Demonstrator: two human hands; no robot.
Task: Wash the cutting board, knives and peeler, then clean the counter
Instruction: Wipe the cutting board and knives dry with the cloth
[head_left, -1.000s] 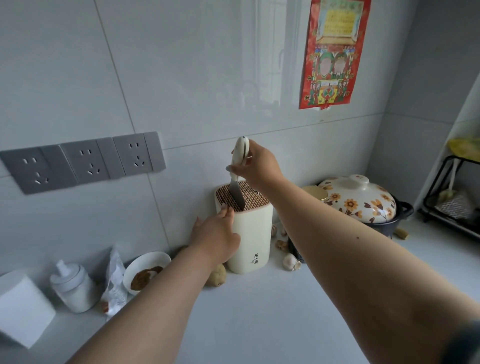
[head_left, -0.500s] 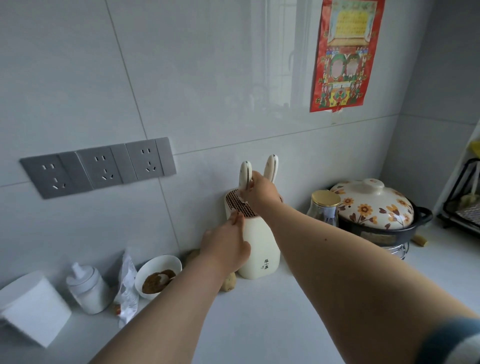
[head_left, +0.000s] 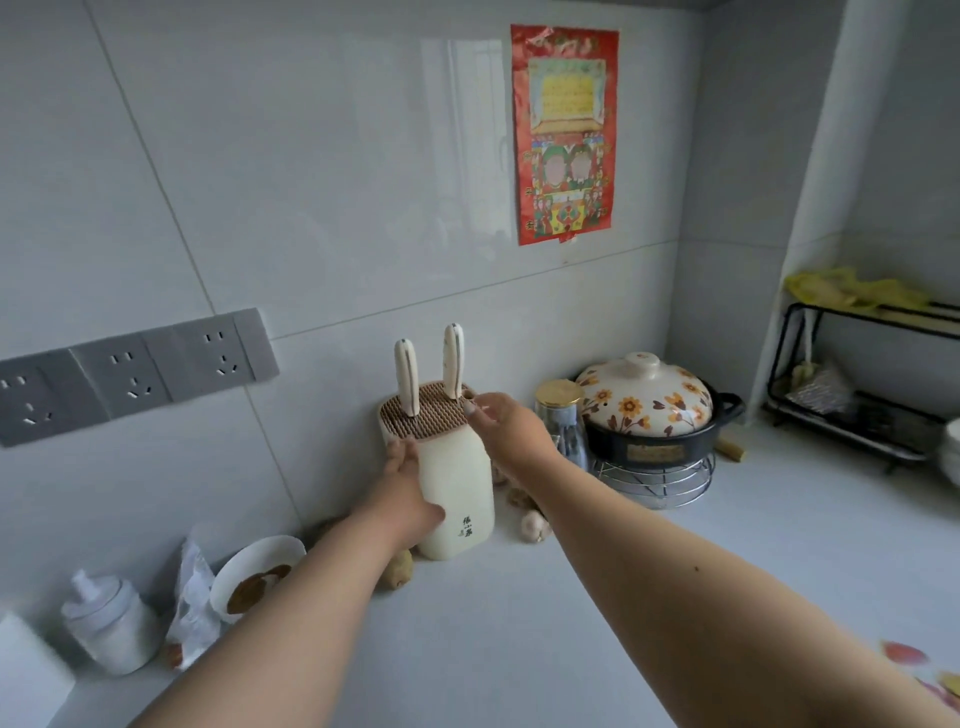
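both knives (head_left: 407, 375) stand in the knife holder (head_left: 453, 488), so stowing looks done. left hand (head_left: 409, 503) grips the holder; right hand (head_left: 506, 422) hovers, fingers relaxed apart. next likely: wiping the table (head_left: 519, 623).

The premises were a home kitchen. A pale desk (head_left: 519, 623) ran along a wall of large glossy tiles (head_left: 311, 182) fitted with a row of grey sockets (head_left: 130, 376). On it stood a cream knife block (head_left: 452, 483) holding two knives (head_left: 452, 361), a flowered clay pot (head_left: 647, 400) on a wire stand, a glass jar (head_left: 561, 415), a bowl of brown paste (head_left: 254, 577), garlic (head_left: 535, 525) and a black rack (head_left: 857, 384). A red paper print (head_left: 563, 135) hung on the wall.
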